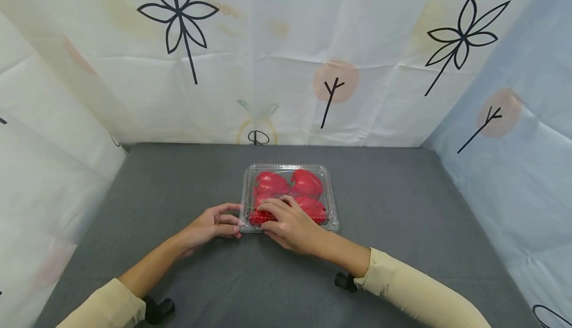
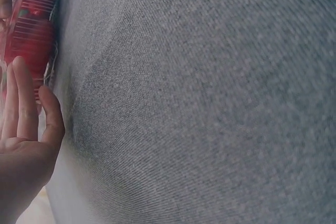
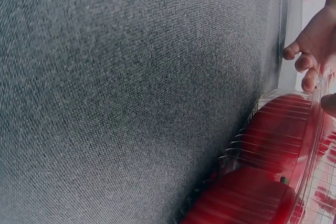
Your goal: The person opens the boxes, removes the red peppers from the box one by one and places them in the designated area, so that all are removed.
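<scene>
A clear plastic clamshell box (image 1: 331, 201), its lid down, sits on the grey cloth. Inside are several glossy red bell peppers (image 1: 307, 183) with green stems. At the box's left edge is my left hand (image 1: 206, 229), its fingers extended and fingertips right at the side wall. My right hand (image 1: 295, 229) reaches over the front of the lid with bent fingers on top, the thumb close to the front rim. In the right wrist view, ridged side walls show in front of the peppers (image 3: 275, 124). The left wrist view has my left hand (image 2: 29, 119) beside the box.
Dark grey cloth (image 1: 384, 184) covers the table on all sides of the box. White fabric walls (image 1: 286, 35) with printed leaf and tree drawings stand behind and at both sides. Black straps (image 1: 158, 310) show near the cream sleeves.
</scene>
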`<state>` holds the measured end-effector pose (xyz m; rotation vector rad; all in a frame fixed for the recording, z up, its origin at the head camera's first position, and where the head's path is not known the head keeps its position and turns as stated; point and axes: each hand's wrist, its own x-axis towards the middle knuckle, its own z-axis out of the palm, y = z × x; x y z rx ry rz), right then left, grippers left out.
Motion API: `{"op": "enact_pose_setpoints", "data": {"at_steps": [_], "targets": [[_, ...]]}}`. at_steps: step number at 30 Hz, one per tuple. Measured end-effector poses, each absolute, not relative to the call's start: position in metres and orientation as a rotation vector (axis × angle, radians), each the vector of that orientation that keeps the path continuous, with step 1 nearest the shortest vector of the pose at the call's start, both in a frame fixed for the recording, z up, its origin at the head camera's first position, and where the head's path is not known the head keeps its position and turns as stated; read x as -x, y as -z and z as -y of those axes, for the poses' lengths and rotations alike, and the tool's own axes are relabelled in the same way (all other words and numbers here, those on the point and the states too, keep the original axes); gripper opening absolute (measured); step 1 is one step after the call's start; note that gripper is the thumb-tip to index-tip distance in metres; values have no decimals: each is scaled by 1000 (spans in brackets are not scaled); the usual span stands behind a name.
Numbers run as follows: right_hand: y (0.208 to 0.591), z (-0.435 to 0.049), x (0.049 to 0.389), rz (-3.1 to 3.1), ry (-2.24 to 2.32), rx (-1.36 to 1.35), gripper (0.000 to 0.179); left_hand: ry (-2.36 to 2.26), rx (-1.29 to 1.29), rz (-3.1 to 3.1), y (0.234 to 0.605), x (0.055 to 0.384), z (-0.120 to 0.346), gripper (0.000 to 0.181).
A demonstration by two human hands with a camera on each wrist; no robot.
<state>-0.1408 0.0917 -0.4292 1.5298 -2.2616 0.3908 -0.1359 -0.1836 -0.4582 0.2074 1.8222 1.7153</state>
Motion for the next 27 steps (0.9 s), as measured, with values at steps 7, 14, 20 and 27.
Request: {"op": "enact_pose_setpoints", "data": {"at_steps": [7, 14, 20, 27], "targets": [[431, -89, 139, 2287, -351, -1517, 21, -1707, -171, -1855, 457, 135, 181, 67], [432, -87, 137, 2306, -305, -1509, 17, -1726, -187, -1875, 461, 134, 179, 64], [433, -86, 136, 2298, -306, -1506, 19, -1742, -200, -1875, 463, 132, 178, 63], [434, -86, 136, 2274, -313, -1497, 19, -1742, -148, -1877, 460, 131, 174, 65]]}}
